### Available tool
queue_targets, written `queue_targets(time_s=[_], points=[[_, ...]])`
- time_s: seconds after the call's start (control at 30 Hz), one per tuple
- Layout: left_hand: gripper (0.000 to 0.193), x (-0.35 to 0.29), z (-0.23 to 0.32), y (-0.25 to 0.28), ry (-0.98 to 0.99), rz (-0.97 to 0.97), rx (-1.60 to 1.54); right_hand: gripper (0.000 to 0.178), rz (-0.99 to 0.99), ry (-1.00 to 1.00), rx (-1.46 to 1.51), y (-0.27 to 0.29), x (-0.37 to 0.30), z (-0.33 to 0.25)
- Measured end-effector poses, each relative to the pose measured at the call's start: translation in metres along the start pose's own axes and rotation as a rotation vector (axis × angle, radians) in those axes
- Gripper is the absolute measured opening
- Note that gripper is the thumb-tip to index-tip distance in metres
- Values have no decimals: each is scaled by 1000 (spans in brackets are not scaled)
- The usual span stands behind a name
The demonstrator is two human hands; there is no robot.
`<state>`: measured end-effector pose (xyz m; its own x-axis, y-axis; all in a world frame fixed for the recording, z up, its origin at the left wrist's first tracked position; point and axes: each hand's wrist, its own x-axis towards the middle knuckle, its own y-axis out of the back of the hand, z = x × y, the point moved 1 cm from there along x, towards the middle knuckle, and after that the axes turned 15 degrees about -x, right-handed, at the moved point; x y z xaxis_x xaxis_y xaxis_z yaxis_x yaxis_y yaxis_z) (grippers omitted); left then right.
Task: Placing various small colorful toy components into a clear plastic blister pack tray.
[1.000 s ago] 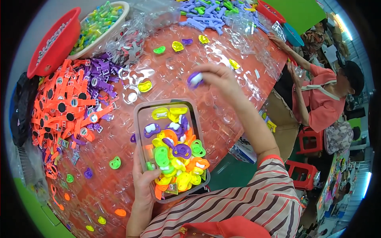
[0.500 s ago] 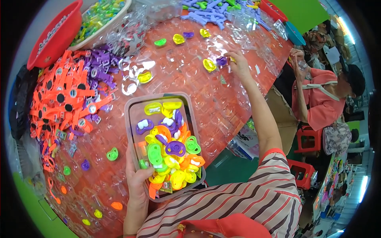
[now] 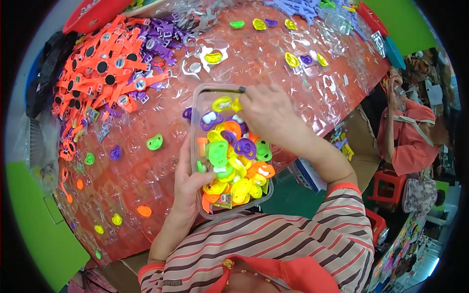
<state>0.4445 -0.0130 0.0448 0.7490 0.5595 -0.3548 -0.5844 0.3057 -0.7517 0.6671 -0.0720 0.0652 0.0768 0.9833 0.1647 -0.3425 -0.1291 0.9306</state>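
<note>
My left hand (image 3: 188, 183) grips the left wall of a clear plastic tub (image 3: 197, 105), thumb over the rim. Inside lies a heap of small toy pacifiers in yellow, green, purple and orange, some with white teeth; a green toy pacifier (image 3: 217, 154) sits on top. My right hand (image 3: 268, 115) reaches over the tub's far right corner. Its bent fingers close at a yellow toy pacifier (image 3: 236, 104), partly hidden by them. On the table beyond are a purple piece (image 3: 306, 59) and a yellow piece (image 3: 322, 59), side by side in a clear moulded sheet.
Clear moulded plastic sheets cover the red table (image 3: 161, 215), with loose coloured pieces scattered in them. A pile of orange toy watches (image 3: 105, 68) lies at left beside purple ones. A red basin (image 3: 93, 14) stands far left. A co-worker (image 3: 410, 127) sits at right.
My right hand has drawn back from the far right of the table to the tub. A yellow piece now lies where its fingers were. The whole view has shifted.
</note>
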Motion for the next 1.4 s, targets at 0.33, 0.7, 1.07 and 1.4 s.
queue_targets(time_s=[0.33, 0.7, 1.07, 1.4], points=[[93, -11, 0, -2, 10, 52, 0, 21, -95, -35, 337, -14, -9, 2], [93, 3, 5, -12, 59, 16, 25, 27, 20, -9, 170, -23, -6, 14], [94, 6, 8, 6, 24, 73, 0, 16, -12, -644, 1751, -53, -11, 66], [94, -7, 23, 22, -89, 123, -66, 17, 171, -881, 1462, -112, -12, 120]])
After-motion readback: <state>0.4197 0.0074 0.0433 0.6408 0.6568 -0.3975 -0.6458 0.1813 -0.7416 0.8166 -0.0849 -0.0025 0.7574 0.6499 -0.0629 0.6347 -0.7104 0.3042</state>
